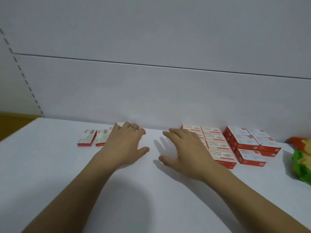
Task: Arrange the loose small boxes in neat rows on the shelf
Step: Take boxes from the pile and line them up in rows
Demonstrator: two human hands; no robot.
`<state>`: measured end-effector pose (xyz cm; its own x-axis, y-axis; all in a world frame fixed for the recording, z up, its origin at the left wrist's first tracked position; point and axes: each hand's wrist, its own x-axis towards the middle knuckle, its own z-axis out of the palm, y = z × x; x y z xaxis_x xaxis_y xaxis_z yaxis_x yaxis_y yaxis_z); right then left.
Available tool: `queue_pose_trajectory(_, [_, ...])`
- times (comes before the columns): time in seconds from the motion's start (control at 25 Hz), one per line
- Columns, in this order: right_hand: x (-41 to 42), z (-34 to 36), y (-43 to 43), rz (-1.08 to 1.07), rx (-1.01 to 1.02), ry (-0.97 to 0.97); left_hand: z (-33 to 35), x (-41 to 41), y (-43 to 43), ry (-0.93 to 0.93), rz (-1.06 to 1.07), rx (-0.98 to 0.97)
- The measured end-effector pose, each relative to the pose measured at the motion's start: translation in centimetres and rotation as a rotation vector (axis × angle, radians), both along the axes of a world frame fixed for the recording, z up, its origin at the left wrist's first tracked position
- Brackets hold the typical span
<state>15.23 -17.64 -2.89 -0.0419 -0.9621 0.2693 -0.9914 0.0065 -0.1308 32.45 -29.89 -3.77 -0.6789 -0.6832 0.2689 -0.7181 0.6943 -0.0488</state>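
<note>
Small red-and-white boxes lie on the white shelf point(67, 165). Two loose boxes point(87, 138) lie side by side at the left, and further ones are partly hidden under my left hand point(125, 142). That hand rests flat on them, fingers spread, gripping nothing I can see. My right hand point(185, 149) hovers open with spread fingers at the left edge of a neat block of flat boxes point(217, 143), covering part of it. Right of that block stand thicker red boxes point(249, 142) in two layers.
A red and green plastic bag point(301, 158) lies at the right edge of the shelf. The white back panel point(151, 91) rises just behind the boxes. A slotted upright point(25, 78) runs along the left side, with a yellow-brown surface point(13, 121) beyond it.
</note>
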Motion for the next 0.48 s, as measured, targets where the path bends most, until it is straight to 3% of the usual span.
queue_pose_trajectory(0.16, [2.5, -1.3, -0.8, 0.068, -0.064, -0.099, -0.9, 5.5, -2.8, 0.038, 0.316, 0.094])
queue_pose_trajectory(0.32, [2.3, -2.6, 0.5, 0.08, -0.061, -0.099, -1.9, 6.2, -3.8, 0.146, 0.359, 0.169])
queue_pose_trajectory(0.48, [2.0, -2.5, 1.3, 0.085, -0.068, -0.143, -1.9, 6.7, -4.6, 0.058, 0.407, 0.209])
